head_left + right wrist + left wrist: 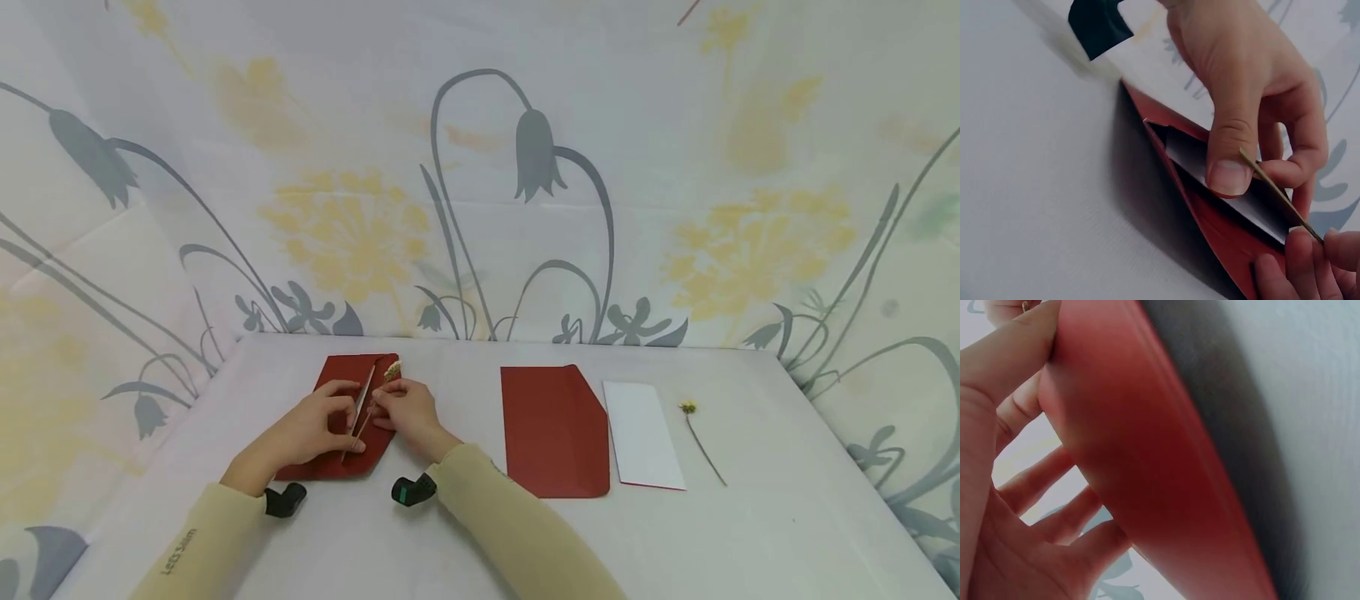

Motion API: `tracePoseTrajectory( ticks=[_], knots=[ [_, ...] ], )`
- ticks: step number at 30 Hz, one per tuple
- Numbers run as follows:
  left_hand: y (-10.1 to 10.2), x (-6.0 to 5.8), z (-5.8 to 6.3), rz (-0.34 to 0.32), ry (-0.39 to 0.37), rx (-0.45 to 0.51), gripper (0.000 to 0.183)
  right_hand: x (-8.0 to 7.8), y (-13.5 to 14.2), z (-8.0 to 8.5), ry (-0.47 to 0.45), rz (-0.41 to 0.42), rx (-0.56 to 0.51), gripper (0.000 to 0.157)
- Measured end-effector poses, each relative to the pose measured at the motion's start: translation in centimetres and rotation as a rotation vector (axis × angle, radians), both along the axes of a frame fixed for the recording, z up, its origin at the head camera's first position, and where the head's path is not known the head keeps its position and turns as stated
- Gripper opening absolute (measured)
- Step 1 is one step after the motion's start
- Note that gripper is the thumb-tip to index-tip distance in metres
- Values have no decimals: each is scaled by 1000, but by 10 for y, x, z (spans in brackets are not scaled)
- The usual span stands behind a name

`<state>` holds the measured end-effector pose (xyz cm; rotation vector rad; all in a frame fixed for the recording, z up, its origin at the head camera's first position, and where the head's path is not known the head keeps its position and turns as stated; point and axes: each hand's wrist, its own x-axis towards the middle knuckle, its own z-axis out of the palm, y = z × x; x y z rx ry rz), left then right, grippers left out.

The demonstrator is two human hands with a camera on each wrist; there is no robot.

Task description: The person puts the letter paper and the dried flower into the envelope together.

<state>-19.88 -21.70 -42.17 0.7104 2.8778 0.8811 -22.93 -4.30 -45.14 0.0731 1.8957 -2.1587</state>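
Observation:
My left hand (309, 427) grips a red envelope (347, 368), thumb on one side and fingers on the other, as the left wrist view shows. The envelope (1175, 187) is tilted with its mouth parted, and a white card (1188, 150) shows inside. My right hand (411, 413) pinches the thin stem (1279, 197) of a dried flower whose pale head (392, 369) points away from me. That stem lies across the envelope's mouth, its lower end near my left thumb (1230, 178). Whether the stem touches the card, I cannot tell.
Right of the hands lie a second red envelope (555, 437), a white folded card (643, 435) with a red lower edge, and a yellow dried flower (688, 407). A flower-printed cloth (480, 208) hangs behind the white table (465, 550). Black camera mounts sit at both wrists.

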Motion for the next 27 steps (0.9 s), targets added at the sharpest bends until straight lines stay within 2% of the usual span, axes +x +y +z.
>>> tracePoseTrajectory(
  ticks=[6,12,15,21,23,27],
  knots=[
    [-2,0,2,-6,11,9,33,-1,0,4,-54,-85,-108,10],
    [-5,1,1,-4,12,16,35,-2,-3,4,-66,-146,-134,10],
    [-6,1,0,-4,19,15,36,-2,-6,3,-49,-140,-80,11],
    [-8,1,-3,-7,27,23,35,0,-13,-2,81,-74,120,16],
    [-9,0,-4,-14,35,24,35,1,-14,-3,115,-67,167,27],
    [-8,-1,-4,-25,52,27,35,2,-14,-2,164,-68,249,61]
  ],
)
